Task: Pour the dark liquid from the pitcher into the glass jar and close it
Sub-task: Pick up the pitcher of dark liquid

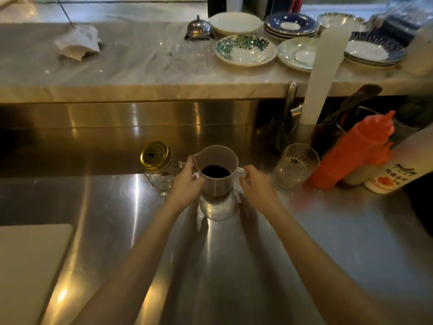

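Note:
A translucent plastic pitcher (218, 184) with dark liquid (215, 171) in its bottom stands upright on the steel counter (234, 254). My left hand (186, 184) wraps its left side below the spout. My right hand (256, 184) grips its clear handle on the right. Left of the pitcher stands a glass jar (161, 178) with its gold lid (155, 156) on, partly hidden behind my left hand.
A ribbed drinking glass (296, 165), an orange squeeze bottle (351, 153) and a white labelled bottle (393, 174) stand to the right. A white cutting board (28, 266) lies at the left front. The raised marble shelf (140, 73) holds plates, a bell and crumpled paper.

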Motion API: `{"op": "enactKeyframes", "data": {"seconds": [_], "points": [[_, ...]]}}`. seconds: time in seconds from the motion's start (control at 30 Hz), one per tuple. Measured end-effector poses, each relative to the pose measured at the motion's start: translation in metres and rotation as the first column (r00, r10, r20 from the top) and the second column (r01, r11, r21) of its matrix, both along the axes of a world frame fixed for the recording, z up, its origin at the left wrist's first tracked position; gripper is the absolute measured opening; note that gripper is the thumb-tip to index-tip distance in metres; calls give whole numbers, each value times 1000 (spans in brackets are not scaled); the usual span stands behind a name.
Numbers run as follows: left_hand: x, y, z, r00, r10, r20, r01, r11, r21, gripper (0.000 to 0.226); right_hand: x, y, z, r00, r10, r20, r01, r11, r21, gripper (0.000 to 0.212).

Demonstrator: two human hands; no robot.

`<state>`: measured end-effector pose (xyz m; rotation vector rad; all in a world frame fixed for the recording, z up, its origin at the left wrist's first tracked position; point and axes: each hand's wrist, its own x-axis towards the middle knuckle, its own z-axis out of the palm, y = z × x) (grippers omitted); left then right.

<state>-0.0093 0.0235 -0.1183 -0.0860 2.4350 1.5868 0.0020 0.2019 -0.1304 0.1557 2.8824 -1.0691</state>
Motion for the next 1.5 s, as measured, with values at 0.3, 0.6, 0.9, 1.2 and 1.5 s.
{"op": "enactKeyframes", "data": {"seconds": [0.3, 0.6, 0.9, 1.2, 1.5], "points": [[15, 4, 23, 999, 18, 41, -28, 970, 240, 52, 17, -11, -3, 964, -261, -44, 234, 916, -325, 14], [81, -2, 71, 998, -7, -65, 20, 978, 207, 57, 71, 0, 42, 955, -238, -178, 149, 901, -407, 9], [175, -1, 61, 982, -4, -187, 32, 989, 147, 56, 164, 7, 50, 937, -287, -199, 165, 866, -472, 7], [244, 6, 22, 993, -56, -106, 69, 990, 120, 69, 255, 9, 5, 928, -362, -83, 296, 856, -423, 6], [275, 5, 3, 991, -109, -71, 120, 978, 169, 66, 298, 1, -18, 924, -381, -40, 344, 871, -350, 12]]}}
